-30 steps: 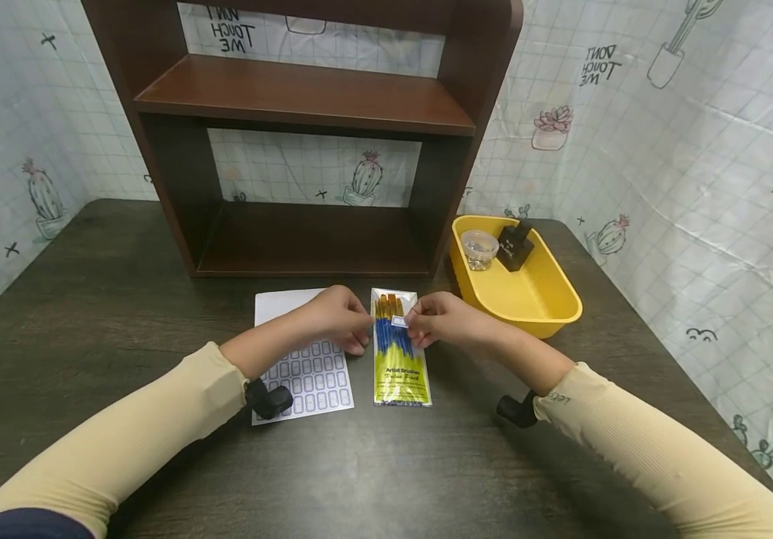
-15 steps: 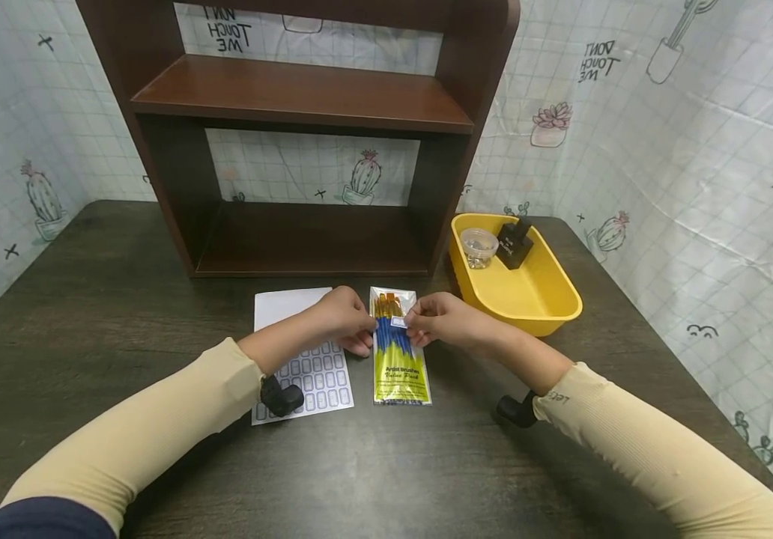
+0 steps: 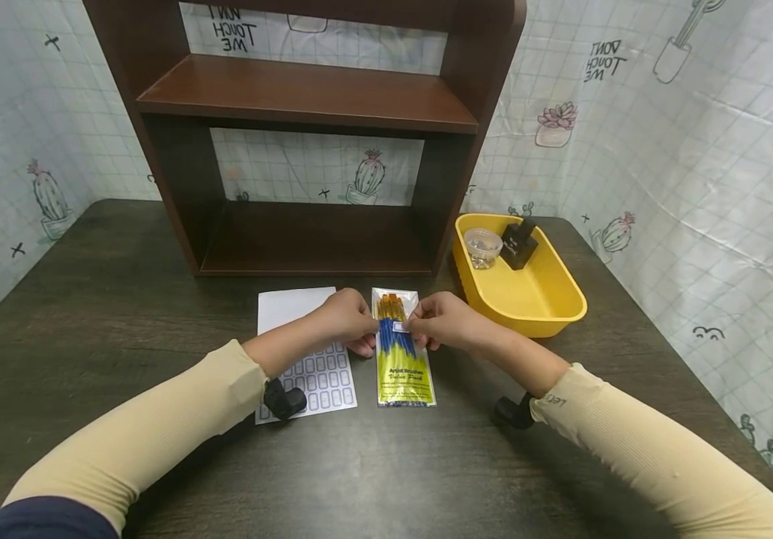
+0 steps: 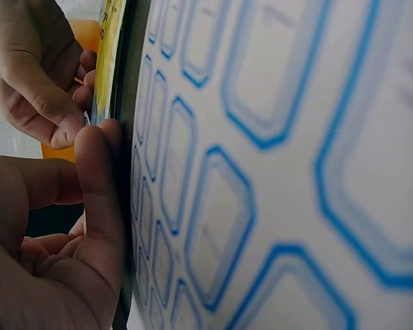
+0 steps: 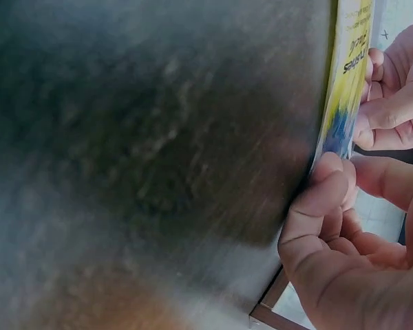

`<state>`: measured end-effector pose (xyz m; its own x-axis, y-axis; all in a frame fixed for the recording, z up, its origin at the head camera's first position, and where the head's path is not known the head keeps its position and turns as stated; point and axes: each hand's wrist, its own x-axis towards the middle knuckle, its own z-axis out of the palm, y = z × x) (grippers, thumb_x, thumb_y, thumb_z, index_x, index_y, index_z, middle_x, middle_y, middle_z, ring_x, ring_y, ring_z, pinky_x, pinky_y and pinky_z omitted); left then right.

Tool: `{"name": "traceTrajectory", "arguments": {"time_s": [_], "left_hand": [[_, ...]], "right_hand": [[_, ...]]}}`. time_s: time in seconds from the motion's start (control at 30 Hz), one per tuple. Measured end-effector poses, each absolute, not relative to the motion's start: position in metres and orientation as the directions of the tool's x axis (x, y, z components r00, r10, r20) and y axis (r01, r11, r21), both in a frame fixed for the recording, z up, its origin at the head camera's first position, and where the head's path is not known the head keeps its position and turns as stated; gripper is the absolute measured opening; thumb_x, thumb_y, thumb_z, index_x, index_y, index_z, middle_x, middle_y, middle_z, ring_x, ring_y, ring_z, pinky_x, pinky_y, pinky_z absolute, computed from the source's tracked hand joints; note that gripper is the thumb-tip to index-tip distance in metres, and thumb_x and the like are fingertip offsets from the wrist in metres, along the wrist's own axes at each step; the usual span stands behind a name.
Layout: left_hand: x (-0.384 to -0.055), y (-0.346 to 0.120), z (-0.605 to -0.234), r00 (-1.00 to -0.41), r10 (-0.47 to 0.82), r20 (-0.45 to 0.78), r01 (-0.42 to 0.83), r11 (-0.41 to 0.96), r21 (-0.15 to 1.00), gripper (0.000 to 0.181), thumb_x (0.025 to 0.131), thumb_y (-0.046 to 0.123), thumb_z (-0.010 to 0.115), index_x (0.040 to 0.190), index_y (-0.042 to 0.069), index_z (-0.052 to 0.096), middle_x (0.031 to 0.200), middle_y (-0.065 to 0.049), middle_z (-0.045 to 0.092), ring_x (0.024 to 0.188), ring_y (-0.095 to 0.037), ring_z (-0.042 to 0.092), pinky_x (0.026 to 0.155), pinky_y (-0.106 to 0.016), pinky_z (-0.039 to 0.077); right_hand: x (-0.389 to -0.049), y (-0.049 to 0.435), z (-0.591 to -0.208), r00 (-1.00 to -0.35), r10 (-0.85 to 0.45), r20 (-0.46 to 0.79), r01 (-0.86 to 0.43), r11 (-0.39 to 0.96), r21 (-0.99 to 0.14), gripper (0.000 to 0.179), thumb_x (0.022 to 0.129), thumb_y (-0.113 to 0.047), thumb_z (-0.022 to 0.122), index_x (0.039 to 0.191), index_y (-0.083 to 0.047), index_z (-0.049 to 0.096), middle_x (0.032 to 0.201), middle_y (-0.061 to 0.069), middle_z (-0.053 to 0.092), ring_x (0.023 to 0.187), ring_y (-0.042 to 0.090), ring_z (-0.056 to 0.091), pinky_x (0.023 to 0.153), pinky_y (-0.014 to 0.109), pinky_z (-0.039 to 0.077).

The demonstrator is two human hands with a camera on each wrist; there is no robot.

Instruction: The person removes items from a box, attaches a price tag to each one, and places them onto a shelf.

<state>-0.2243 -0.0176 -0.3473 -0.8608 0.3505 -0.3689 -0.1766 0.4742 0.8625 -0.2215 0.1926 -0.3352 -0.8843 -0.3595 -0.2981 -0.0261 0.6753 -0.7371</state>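
A clear-sleeved pack of paintbrushes lies on the table, its lower half covered by a yellow-green print. My right hand pinches a small white label sticker between thumb and forefinger, close over the blue brush handles. At the opposite edge, my left hand grips the pack's left side with thumb and finger, the other fingers curled below. Under the left forearm is a sheet of label stickers, partly hidden. In the left wrist view, blue-bordered labels fill the foreground; both hands' fingertips meet near the pack.
Behind the pack stands a dark brown wooden shelf. To the right, a yellow basket holds a round clear tub of small pieces and a black bottle. Patterned cloth hangs around the table's back and sides.
My left hand has moved slightly right, from beside the pack onto its left edge. The sticker in my right hand has tilted and stays over the brushes.
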Motion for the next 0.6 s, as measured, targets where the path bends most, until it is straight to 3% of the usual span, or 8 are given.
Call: {"name": "traceTrajectory", "arguments": {"time_s": [0.3,0.6], "left_hand": [[-0.2217,-0.0182,-0.3461,-0.859,0.367,-0.356,-0.163,0.463,0.871,0.026,0.099,-0.001,0.057,0.074,-0.001,0.063,0.061,-0.005,0.065,0.045,-0.007,0.064,0.053,-0.021,0.058],[-0.2212,-0.0196,-0.3461,-0.858,0.378,-0.347,-0.151,0.461,0.875,0.027,0.1,-0.002,0.056,0.073,0.0,0.061,0.063,-0.005,0.065,0.047,-0.008,0.064,0.055,-0.022,0.059]], "right_hand": [[-0.2244,0.1892,-0.3364,-0.889,-0.349,-0.297,-0.068,0.741,-0.668,0.017,0.099,-0.016,0.069,0.09,-0.001,0.069,0.069,0.003,0.063,0.067,0.015,0.057,0.063,0.025,0.051],[-0.2242,0.189,-0.3343,-0.891,-0.347,-0.294,-0.101,0.782,-0.615,0.018,0.099,-0.019,0.071,0.096,-0.002,0.065,0.073,0.005,0.063,0.064,0.016,0.058,0.06,0.026,0.053]]}}
